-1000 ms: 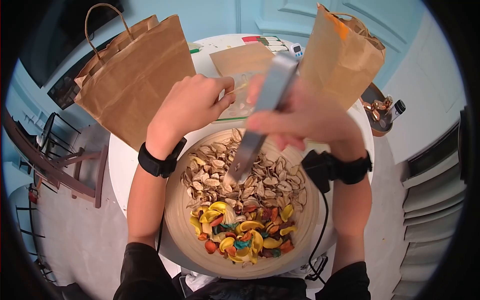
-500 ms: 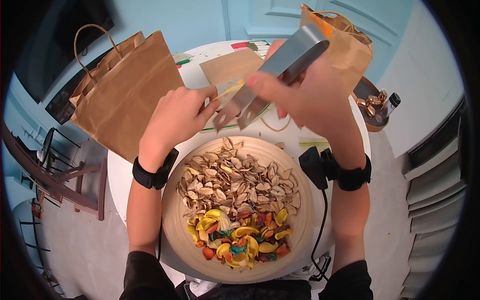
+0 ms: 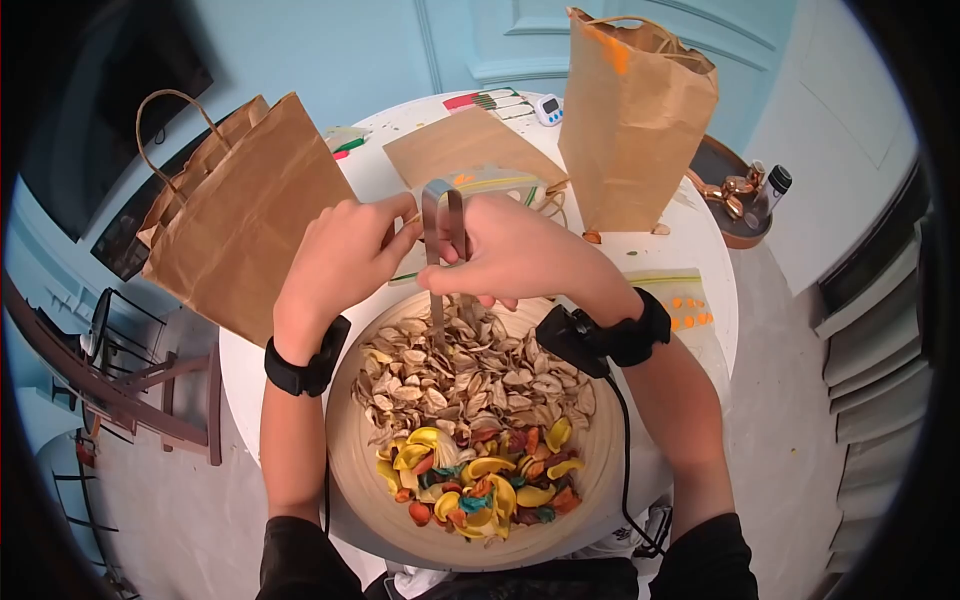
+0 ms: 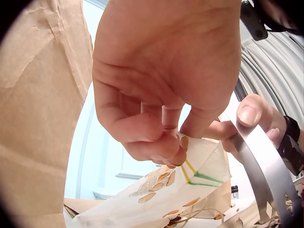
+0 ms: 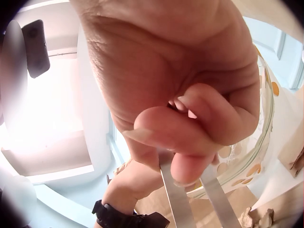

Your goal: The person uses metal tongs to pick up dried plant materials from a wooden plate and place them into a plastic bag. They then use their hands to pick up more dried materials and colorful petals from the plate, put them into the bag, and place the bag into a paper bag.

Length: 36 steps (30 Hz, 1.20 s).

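My right hand (image 3: pixel 515 245) grips metal tongs (image 3: pixel 437 205), whose arms point down into the tan dried petals (image 3: pixel 515 375) at the far side of a round wooden bowl (image 3: pixel 345 475). Brightly coloured potpourri pieces (image 3: pixel 490 485) fill the bowl's near side. With thumb and fingers, my left hand (image 3: pixel 345 250) pinches the top edge of a clear zip bag (image 4: pixel 118 204) printed with orange shapes. That bag lies behind the bowl, partly hidden by both hands in the head view. Its yellow and green zip lines show in the left wrist view.
Tall paper bags stand on the left (image 3: pixel 240 210) and the back right (image 3: pixel 635 130). Between them lie a brown sheet (image 3: pixel 465 150) and a small timer (image 3: pixel 548 110). Another zip bag (image 3: pixel 690 285) rests right of the bowl; a dark tray (image 3: pixel 735 235) sits beyond the table.
The tongs rose from the bowl to the zip bag's mouth half a second ago, then came down and left into the tan petals. My left hand keeps its pinch on the bag.
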Tool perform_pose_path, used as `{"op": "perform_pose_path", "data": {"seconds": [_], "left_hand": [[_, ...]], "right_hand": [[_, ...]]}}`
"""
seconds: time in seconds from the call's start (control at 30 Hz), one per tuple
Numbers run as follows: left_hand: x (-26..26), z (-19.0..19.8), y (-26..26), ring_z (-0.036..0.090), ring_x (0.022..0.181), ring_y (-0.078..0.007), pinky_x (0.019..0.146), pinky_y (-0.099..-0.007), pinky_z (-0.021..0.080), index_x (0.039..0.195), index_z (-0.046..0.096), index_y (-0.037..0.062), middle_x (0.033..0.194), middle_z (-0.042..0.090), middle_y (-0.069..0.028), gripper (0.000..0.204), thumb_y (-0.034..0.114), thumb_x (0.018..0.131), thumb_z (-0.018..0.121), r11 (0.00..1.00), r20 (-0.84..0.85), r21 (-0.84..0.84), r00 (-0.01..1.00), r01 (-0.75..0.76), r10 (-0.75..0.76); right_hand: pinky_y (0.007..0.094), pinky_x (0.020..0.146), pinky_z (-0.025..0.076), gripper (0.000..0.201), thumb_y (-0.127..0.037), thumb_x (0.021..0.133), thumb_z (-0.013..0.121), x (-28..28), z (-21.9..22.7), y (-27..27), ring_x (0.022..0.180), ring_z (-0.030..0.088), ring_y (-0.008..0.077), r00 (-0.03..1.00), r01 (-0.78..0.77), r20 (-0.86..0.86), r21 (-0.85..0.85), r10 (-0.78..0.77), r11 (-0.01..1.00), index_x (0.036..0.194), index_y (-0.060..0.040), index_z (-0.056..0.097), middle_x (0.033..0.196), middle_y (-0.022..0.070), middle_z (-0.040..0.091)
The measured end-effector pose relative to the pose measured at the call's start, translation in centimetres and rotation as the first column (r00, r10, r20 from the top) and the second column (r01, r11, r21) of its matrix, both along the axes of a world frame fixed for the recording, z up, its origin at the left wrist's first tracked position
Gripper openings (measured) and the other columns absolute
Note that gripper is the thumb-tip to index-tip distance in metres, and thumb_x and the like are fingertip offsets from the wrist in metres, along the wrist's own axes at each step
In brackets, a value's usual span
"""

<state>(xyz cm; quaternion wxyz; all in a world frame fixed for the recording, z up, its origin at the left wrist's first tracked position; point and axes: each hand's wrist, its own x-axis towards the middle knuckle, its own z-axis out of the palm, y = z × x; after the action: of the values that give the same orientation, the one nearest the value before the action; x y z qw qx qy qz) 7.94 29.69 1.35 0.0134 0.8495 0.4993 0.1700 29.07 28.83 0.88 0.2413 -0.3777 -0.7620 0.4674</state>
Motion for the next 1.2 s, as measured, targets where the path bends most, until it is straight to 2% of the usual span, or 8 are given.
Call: {"op": "perform_pose_path", "data": {"seconds": [0.3, 0.4, 0.57, 0.87, 0.97, 1.0, 1.1, 1.2], "left_hand": [[0.2, 0.0, 0.0, 0.063, 0.063, -0.0378, 0.059, -0.0456, 0.046, 0.099, 0.069, 0.0073, 0.065, 0.062, -0.0178, 0.015, 0.021, 0.096, 0.064, 1.000, -0.011, -0.005, 1.000, 0.013, -0.013], [0.3, 0.0, -0.1, 0.065, 0.067, -0.0401, 0.063, -0.0492, 0.050, 0.094, 0.070, 0.0076, 0.064, 0.063, -0.0180, 0.018, 0.025, 0.097, 0.064, 1.000, -0.001, 0.002, 1.000, 0.009, -0.009], [0.4, 0.0, -0.2, 0.065, 0.067, -0.0399, 0.063, -0.0491, 0.050, 0.094, 0.070, 0.0077, 0.064, 0.064, -0.0175, 0.018, 0.025, 0.097, 0.064, 1.000, -0.013, 0.000, 1.000, 0.004, -0.004], [0.4, 0.0, -0.3, 0.065, 0.068, -0.0389, 0.064, -0.0487, 0.050, 0.095, 0.070, 0.0083, 0.065, 0.064, -0.0165, 0.019, 0.026, 0.098, 0.064, 1.000, -0.011, -0.012, 1.000, 0.007, -0.008], [0.4, 0.0, -0.3, 0.065, 0.068, -0.0386, 0.064, -0.0485, 0.050, 0.096, 0.070, 0.0086, 0.065, 0.064, -0.0161, 0.019, 0.026, 0.099, 0.064, 1.000, -0.017, -0.014, 1.000, 0.004, -0.005], [0.4, 0.0, -0.3, 0.065, 0.068, -0.0385, 0.063, -0.0484, 0.050, 0.096, 0.070, 0.0087, 0.065, 0.064, -0.0159, 0.019, 0.027, 0.099, 0.064, 1.000, -0.019, -0.017, 1.000, 0.000, 0.000], [0.3, 0.0, -0.3, 0.065, 0.069, -0.0386, 0.064, -0.0484, 0.050, 0.098, 0.070, 0.0093, 0.065, 0.065, -0.0157, 0.019, 0.027, 0.099, 0.064, 0.999, -0.014, -0.035, 1.000, 0.005, -0.006], [0.2, -0.1, -0.3, 0.065, 0.066, -0.0374, 0.062, -0.0460, 0.048, 0.098, 0.068, 0.0053, 0.068, 0.065, -0.0181, 0.019, 0.024, 0.099, 0.065, 1.000, -0.019, 0.000, 1.000, 0.025, -0.025]], "right_hand": [[0.0271, 0.042, 0.048, 0.027, -0.019, 0.082, 0.072, 0.7, 0.1, 0.6, 0.045, 0.063, 0.0145, 0.999, -0.036, -0.024, -0.050, 0.035, 0.998, 0.074, -0.0033, 0.051, 0.057, 0.0079, 0.062], [0.0266, 0.042, 0.046, 0.026, -0.019, 0.083, 0.071, 1.0, 0.0, 0.9, 0.044, 0.062, 0.0136, 0.997, -0.051, -0.066, -0.053, 0.047, 0.997, 0.075, -0.0029, 0.053, 0.057, 0.0083, 0.062], [0.0262, 0.041, 0.044, 0.025, -0.020, 0.085, 0.070, 1.4, 0.9, 0.5, 0.043, 0.059, 0.0125, 0.992, -0.072, -0.108, -0.055, 0.066, 0.996, 0.076, -0.0021, 0.055, 0.057, 0.0082, 0.062], [0.0247, 0.040, 0.042, 0.025, -0.024, 0.089, 0.071, 2.6, 2.2, 0.1, 0.042, 0.056, 0.0101, 0.989, -0.028, -0.149, -0.012, 0.026, 1.000, 0.086, 0.0004, 0.065, 0.059, 0.0071, 0.063], [0.0235, 0.037, 0.039, 0.025, -0.025, 0.090, 0.073, 3.7, 3.3, -0.3, 0.040, 0.054, 0.0086, 0.986, 0.073, -0.154, 0.033, -0.067, 0.997, 0.088, -0.0002, 0.066, 0.059, 0.0063, 0.062], [0.0224, 0.036, 0.036, 0.024, -0.024, 0.090, 0.074, 4.1, 3.2, -0.1, 0.038, 0.050, 0.0075, 0.966, 0.068, -0.251, 0.035, -0.057, 0.997, 0.091, -0.0009, 0.066, 0.060, 0.0056, 0.062], [0.0220, 0.035, 0.036, 0.025, -0.023, 0.090, 0.076, 5.8, 4.2, 0.1, 0.038, 0.049, 0.0067, 0.934, 0.170, -0.327, 0.059, -0.141, 0.984, 0.093, -0.0004, 0.065, 0.060, 0.0055, 0.063], [0.0222, 0.037, 0.038, 0.026, -0.024, 0.089, 0.077, 6.3, 3.9, 0.7, 0.039, 0.050, 0.0062, 0.896, 0.303, -0.371, 0.108, -0.244, 0.947, 0.089, -0.0018, 0.063, 0.059, 0.0039, 0.061]]}}
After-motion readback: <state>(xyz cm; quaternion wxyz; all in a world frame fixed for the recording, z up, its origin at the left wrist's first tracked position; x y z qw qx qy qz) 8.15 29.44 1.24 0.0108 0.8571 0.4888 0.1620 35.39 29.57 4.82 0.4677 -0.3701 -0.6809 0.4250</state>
